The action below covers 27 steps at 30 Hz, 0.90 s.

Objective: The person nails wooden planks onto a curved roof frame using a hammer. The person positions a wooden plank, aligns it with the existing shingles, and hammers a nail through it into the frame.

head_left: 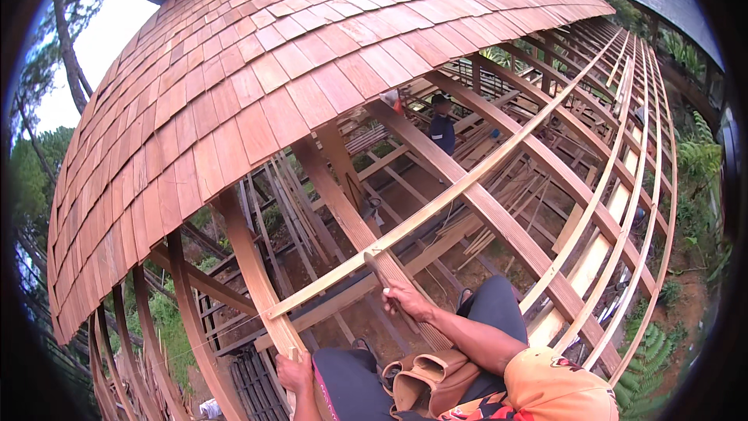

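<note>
A person sits up on the wood frame of a roof. The right hand (411, 302) is closed around a long, dark tool (375, 268). Its fingers are bent in tight. It is hard to tell what kind of tool it is. The tool points up along the middle beam (343, 206), and its top end is right by the low edge of the strip (440, 199). It is hard to tell if they touch.

The strip is long, thin and pale. It lies across the beams on a slant. Its low end is on the left beam (248, 261), and its far end goes up to the top right of the frame.

The left hand (294, 373) is at the near end of the left beam, below the strip's end. Its fingers are partly bent and touch the wood. It is hard to tell if it grips the beam or just rests there.

A brown pouch (436, 394) sits between the legs (499, 308). Red-brown wood tiles (257, 82) cover the high part of the roof.
</note>
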Motion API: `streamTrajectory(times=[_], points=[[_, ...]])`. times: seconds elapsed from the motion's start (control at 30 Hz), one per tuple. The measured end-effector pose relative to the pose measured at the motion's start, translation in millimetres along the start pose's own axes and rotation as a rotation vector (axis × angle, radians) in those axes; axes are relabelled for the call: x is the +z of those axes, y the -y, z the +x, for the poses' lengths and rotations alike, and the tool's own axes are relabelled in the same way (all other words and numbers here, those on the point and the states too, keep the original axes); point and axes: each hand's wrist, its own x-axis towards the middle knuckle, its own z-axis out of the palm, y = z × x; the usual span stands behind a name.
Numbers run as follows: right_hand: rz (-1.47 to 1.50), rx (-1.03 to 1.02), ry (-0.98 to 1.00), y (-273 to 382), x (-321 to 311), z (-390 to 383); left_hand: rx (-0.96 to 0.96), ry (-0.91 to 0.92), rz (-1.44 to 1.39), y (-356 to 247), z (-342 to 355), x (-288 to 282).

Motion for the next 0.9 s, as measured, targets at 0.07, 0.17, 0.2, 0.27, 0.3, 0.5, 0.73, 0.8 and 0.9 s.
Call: streamTrajectory(times=[0.07, 0.17, 0.2, 0.27, 0.3, 0.5, 0.73, 0.8, 0.9], points=[[0.263, 0.048, -0.105, 1.3, 5.9, 0.8, -0.009, 0.011, 0.045, 0.3, -2.0, -0.2], [0.472, -0.038, -0.498, 5.4, 9.9, 11.1, -0.025, 0.008, 0.019, 1.1, -1.2, -3.8], [0.498, -0.069, -0.62, 10.5, 13.2, 12.0, -0.039, 0.015, 0.036, 3.6, 1.2, -5.5], [0.595, -0.178, -0.706, 6.9, -2.1, 21.6, -0.039, 0.017, 0.028, 5.8, 1.6, -6.6], [0.587, -0.167, -0.764, 8.3, -3.1, 25.2, -0.049, 0.04, 0.003, 4.8, 1.5, -12.8], [0.403, 0.032, -0.652, 34.7, -32.9, 32.4, 0.031, 0.017, -0.053, 0.9, 2.7, -6.6], [0.778, -0.221, -0.845, 22.1, 35.9, 59.6, -0.008, 0.039, -0.013, 5.7, 3.9, -9.9], [0.7, -0.136, -0.76, -4.2, 32.0, 55.6, -0.005, 0.063, -0.024, -0.3, 2.6, -8.5], [0.561, -0.076, -0.647, -16.3, 61.6, 41.4, -0.06, 0.081, -0.029, 5.6, 4.5, -8.5]])
